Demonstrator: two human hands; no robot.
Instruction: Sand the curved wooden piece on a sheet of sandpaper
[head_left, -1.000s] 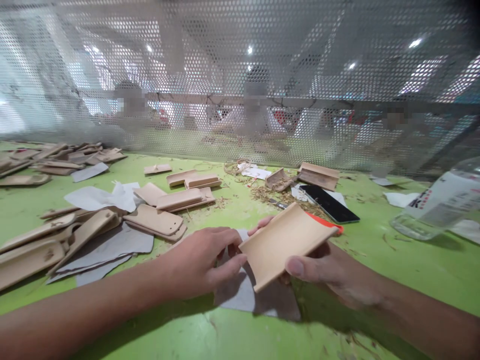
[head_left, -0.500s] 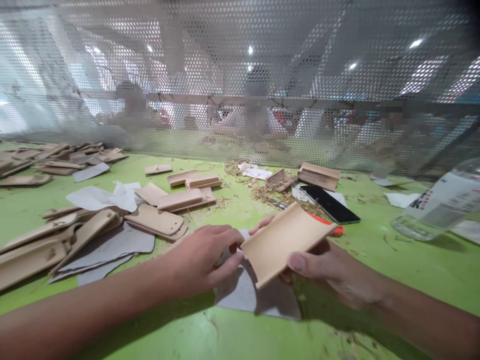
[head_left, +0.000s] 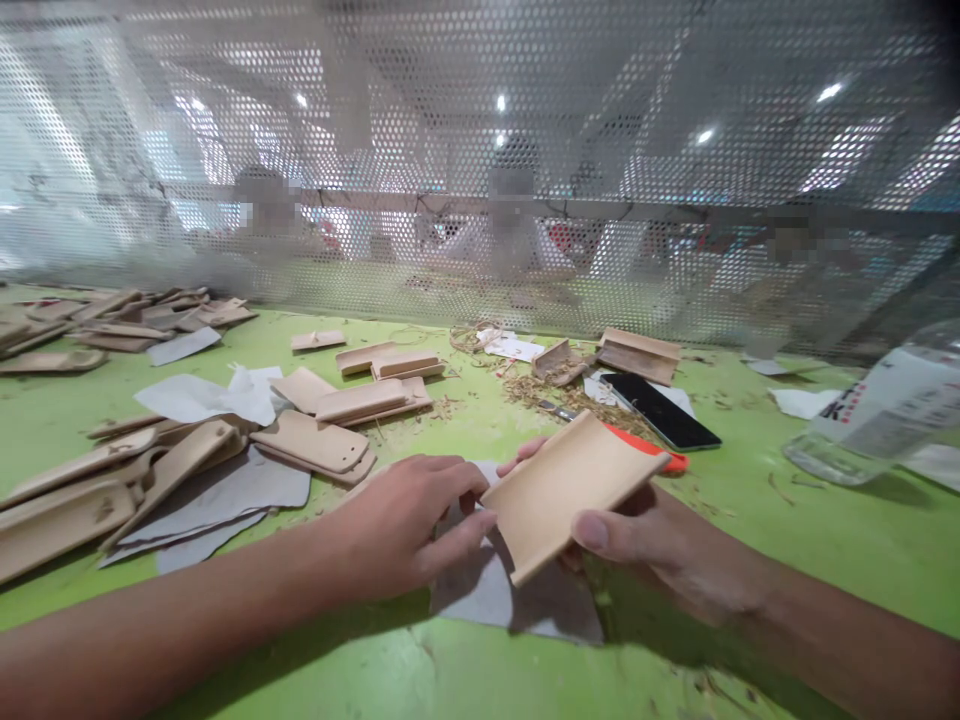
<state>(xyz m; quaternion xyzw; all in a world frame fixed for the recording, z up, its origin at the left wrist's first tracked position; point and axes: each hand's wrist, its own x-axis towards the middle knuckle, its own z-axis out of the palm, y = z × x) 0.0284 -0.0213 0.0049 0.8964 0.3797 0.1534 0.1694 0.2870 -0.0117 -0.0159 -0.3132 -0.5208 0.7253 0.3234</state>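
Observation:
A pale, curved bamboo piece (head_left: 574,490), hollow side up, is tilted above the table in my right hand (head_left: 652,545). The thumb presses its near edge, and the other fingers wrap beneath, with fingertips showing at the far edge. My left hand (head_left: 420,520) is at the piece's left end, with thumb and curled fingers closed close to that edge. What lies between those fingertips is hidden. Below both hands, a grey sheet that looks like sandpaper (head_left: 517,600) lies on the green table (head_left: 360,670).
Bamboo pieces (head_left: 307,440) and grey sheets (head_left: 225,490) lie left, with a larger heap (head_left: 142,315) behind. Shavings, a phone (head_left: 660,410) and an orange-handled tool (head_left: 645,447) lie beyond my right hand. A clear bottle (head_left: 870,410) stands right. Behind a perforated screen (head_left: 420,200) sit people.
The bamboo piece and my right hand have shifted very slightly left and down. My left hand stays at the piece's left end.

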